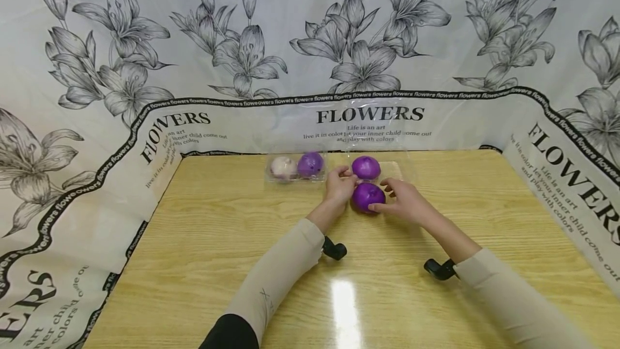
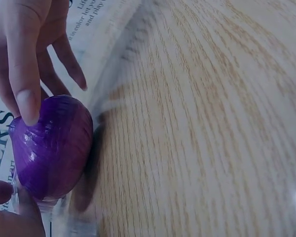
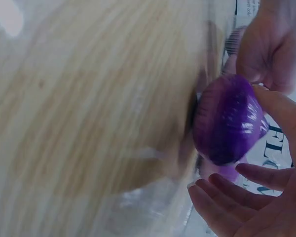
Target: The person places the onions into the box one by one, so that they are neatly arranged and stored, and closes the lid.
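Observation:
A purple onion [image 1: 368,198], shiny and with a pointed end, is at the front edge of a clear plastic box [image 1: 398,168]. My right hand [image 1: 407,201] holds this onion, thumb on its near side and fingers curved round its right side; the other fingers spread in the right wrist view. My left hand [image 1: 339,187] is at the box's left front corner, where finger and thumb [image 2: 29,210] pinch the clear plastic rim. A second purple onion [image 1: 365,167] sits inside the box, in its left part. The transparent lid stands raised behind and is hard to make out.
To the left stands another clear box [image 1: 295,178] with a whitish round thing [image 1: 283,168] and a purple one [image 1: 310,164]. Two black brackets [image 1: 334,249] are under the forearms. A flower-printed cloth [image 1: 271,117] walls the wooden table [image 1: 218,230] at back and sides.

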Motion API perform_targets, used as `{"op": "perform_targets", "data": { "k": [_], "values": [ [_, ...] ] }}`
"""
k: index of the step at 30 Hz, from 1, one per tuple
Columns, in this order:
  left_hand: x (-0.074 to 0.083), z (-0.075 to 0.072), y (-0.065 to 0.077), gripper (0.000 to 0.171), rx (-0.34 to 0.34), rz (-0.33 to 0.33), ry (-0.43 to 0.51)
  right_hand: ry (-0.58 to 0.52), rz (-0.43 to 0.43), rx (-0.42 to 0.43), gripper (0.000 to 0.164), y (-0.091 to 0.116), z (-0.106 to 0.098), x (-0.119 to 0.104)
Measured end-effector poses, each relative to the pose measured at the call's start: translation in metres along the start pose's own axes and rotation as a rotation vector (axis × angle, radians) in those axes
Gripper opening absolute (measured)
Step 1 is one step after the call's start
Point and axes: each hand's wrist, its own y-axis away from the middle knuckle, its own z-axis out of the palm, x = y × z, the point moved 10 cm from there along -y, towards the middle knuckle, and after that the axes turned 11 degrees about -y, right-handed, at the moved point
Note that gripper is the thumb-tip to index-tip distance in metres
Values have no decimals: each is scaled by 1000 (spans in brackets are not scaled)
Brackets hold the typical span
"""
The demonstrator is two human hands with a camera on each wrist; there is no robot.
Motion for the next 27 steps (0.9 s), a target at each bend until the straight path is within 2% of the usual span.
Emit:
{"op": "perform_targets", "data": {
  "k": [5, 8, 12, 20, 27],
  "values": [
    [1, 1, 1, 42, -1, 8, -9, -68, 51, 16, 72, -1, 7, 6],
    [1, 1, 2, 41, 1, 10, 2, -69, 63, 39, 71, -2, 10, 6],
    [2, -1, 2, 40, 13, 16, 8, -49, 22, 59, 67, -5, 14, 1],
    [4, 1, 1, 42, 14, 20, -38, -12, -63, 80, 58, -6, 13, -10],
    [1, 1, 2, 42, 10, 2, -20, -42, -56, 44, 59, -1, 10, -13]
  ]
}}
